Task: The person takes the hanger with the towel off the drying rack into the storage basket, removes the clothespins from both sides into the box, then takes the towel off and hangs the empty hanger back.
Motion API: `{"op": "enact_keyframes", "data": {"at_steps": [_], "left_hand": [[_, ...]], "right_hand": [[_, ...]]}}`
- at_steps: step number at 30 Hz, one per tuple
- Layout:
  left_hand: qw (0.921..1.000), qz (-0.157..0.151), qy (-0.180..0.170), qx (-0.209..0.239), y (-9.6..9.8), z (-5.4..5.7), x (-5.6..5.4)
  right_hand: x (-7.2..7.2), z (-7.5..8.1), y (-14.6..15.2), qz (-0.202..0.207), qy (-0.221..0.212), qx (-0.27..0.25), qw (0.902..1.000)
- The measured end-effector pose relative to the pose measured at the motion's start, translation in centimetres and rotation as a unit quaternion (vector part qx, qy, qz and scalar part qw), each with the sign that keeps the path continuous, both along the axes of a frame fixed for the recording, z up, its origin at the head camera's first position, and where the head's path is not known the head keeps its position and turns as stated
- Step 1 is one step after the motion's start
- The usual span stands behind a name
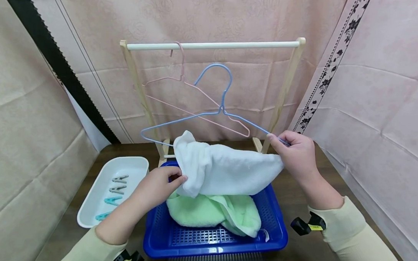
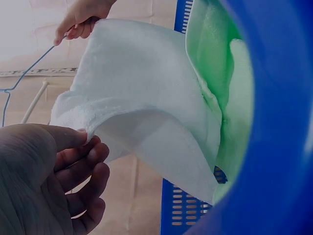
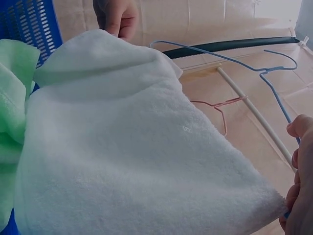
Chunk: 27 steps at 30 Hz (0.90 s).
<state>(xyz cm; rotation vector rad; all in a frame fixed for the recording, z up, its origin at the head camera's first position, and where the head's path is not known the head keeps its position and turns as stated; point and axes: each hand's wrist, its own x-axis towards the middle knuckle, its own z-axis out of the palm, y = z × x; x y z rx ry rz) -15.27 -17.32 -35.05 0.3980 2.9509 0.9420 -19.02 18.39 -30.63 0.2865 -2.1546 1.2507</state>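
Observation:
A white towel (image 1: 235,170) hangs over the lower bar of a blue hanger (image 1: 225,96), above the basket. My left hand (image 1: 162,182) pinches the towel's left edge between thumb and forefinger, as the left wrist view shows at the towel's edge (image 2: 90,125). With thumb and fingers my right hand (image 1: 296,152) grips the right end of the blue hanger, close to the towel's right corner. Beneath the white towel, a light green towel (image 1: 209,213) lies bunched in a blue basket (image 1: 215,250). The towel hides most of the hanger's lower bar.
Behind the hands stands a small wooden rack with a white rod (image 1: 212,45). A pink hanger (image 1: 181,64) hangs from that rod. To the left is a white tray (image 1: 138,162) holding several clips (image 1: 117,189). Fabric walls enclose the wooden table (image 1: 78,210).

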Motion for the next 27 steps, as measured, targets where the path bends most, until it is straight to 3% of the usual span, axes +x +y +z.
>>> {"op": "enact_keyframes", "data": {"at_steps": [15,27], "left_hand": [[0.9962,0.050,-0.006,0.071,-1.6,1.3,-1.2],[0.9832,0.077,-0.020,0.165,-2.2,2.4,-2.9]], "right_hand": [[0.0,-0.3,0.1,0.009,0.005,0.014,0.9998],[0.0,-0.4,0.2,0.015,0.013,0.013,0.9997]]}}
